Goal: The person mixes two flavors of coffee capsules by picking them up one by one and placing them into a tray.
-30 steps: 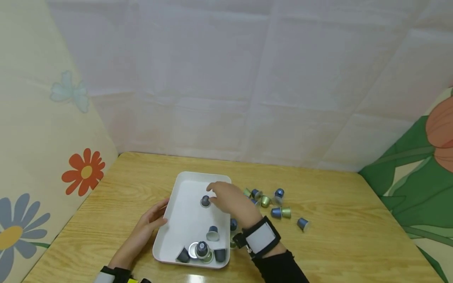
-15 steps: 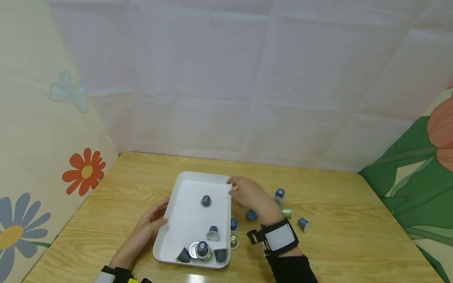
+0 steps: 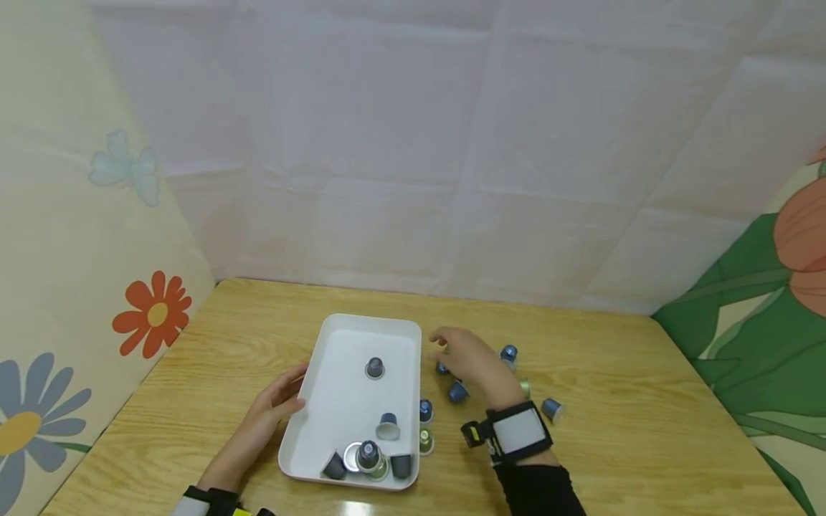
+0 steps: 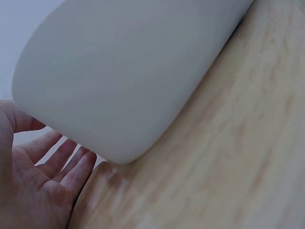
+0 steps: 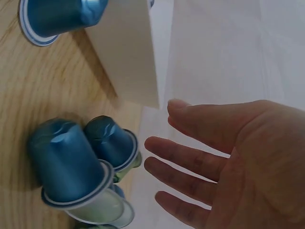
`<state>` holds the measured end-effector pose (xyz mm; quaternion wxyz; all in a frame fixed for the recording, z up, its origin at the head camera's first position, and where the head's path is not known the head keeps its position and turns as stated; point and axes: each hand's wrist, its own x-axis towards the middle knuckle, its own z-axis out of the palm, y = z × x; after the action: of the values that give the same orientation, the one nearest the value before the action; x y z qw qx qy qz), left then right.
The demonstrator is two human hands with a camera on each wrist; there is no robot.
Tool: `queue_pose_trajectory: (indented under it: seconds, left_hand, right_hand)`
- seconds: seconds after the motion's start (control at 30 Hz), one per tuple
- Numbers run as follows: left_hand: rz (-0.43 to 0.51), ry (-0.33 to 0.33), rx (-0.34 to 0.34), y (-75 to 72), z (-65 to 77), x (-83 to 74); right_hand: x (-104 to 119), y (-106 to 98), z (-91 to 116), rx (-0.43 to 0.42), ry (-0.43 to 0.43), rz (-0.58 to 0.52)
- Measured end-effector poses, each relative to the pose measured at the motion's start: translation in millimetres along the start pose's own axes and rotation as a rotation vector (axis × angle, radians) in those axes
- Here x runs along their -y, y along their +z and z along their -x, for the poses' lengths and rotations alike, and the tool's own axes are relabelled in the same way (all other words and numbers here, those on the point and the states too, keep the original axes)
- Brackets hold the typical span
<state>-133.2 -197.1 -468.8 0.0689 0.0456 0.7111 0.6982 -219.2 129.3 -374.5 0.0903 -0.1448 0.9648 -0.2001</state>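
Observation:
My left hand rests at the left side of the white tray, its fingers along the outer wall. In the left wrist view, those fingers are loosely extended beside the tray wall. Past the tray's right edge, my right hand hovers over the table, holding nothing. The right wrist view shows its thumb and fingers spread, beside a blue coffee capsule and a smaller-looking blue one. Inside the tray, one dark capsule stands alone; a grey-blue capsule and several others gather toward the near end.
Right of the tray stand a blue capsule and a green capsule. Another blue capsule lies farther right on the wooden table. More capsules are partly hidden by my right hand and wrist. A pale cloth hangs behind the table.
My right hand has moved right, from over the tray beside the lone dark capsule to above the capsules on the table. My left hand and the tray stay put.

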Motion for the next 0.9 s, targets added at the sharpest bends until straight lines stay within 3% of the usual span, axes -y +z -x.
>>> queue_pose_trajectory:
  seconds: [0.33,0.9]
  left_hand:
    - [0.006,-0.033,-0.007,-0.3,-0.7,0.8]
    - [0.010,-0.026,0.007,-1.1,0.2,0.5]
  right_hand:
    - [-11,8,-4,0.009,0.012,-0.002]
    - [-13,18,-11,0.035,0.071,0.038]
